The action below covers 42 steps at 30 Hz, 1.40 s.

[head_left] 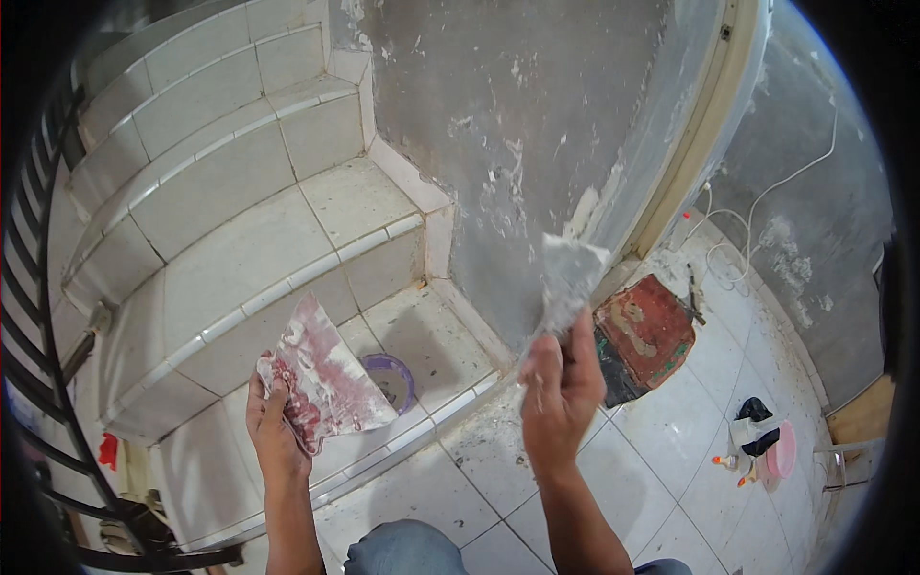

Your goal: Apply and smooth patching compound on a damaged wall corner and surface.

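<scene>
My left hand point(276, 436) grips a flat pinkish-red sheet point(340, 383) by its near left corner. White paste is smeared over the sheet's face. My right hand point(565, 398) is closed round a putty knife point(571, 273), its handle mostly hidden by the fingers. The wide blade points up and away, with whitish paste on it and along its far edge. It shows in front of the lower part of a grey wall point(517, 105) that carries white patches and streaks; whether blade and wall touch I cannot tell.
White-tiled steps point(230, 220) rise at the left beside a black metal railing point(43, 240). A purple-rimmed round container point(406, 369) rests on the lowest step. Right of my hands lie a stained red-brown sheet point(652, 331), a pink bowl point(784, 450), orange-handled brushes point(747, 473) and a white cable point(749, 225).
</scene>
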{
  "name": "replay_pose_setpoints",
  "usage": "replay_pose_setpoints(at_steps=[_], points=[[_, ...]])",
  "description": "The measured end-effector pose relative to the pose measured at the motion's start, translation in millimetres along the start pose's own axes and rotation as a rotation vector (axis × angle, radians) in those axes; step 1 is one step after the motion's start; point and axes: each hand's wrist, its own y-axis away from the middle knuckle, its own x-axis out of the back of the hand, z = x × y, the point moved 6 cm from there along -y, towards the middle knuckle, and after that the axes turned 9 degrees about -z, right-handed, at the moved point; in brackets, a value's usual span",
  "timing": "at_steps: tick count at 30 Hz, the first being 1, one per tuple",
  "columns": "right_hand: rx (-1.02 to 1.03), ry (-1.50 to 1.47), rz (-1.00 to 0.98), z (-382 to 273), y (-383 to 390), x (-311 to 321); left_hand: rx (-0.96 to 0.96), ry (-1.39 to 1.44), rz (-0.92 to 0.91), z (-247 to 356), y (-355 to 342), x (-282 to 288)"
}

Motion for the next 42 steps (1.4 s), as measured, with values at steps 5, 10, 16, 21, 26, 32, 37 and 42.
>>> replay_pose_setpoints(at_steps=[5, 10, 16, 21, 26, 32, 37, 42], points=[[-0.22, -0.132, 0.113, -21, -1, 43, 0.018, -0.092, 0.013, 100, -14, -52], [-0.617, -0.152, 0.111, -69, 23, 56, 0.155, -0.224, 0.118, 211, -18, -100], [-0.983, -0.587, 0.401, -118, 57, 20, 0.272, -0.259, 0.159, 322, -39, -168], [-1.05, -0.678, 0.451, -100, 51, -10, 0.164, -0.335, -0.071, 397, -90, -244], [-1.073, -0.687, 0.51, -52, 35, -43, 0.17, -0.354, -0.372, 424, -115, -294], [-1.084, -0.712, 0.566, -21, 10, -59, 0.251, -0.52, -0.48, 416, -119, -310], [-1.052, -0.736, 0.671, -13, -12, -74, 0.406, -0.57, -0.294, 397, -141, -291], [-1.001, -0.726, 0.808, -2, -30, -78, 0.524, -0.629, -0.361, 367, -186, -288]])
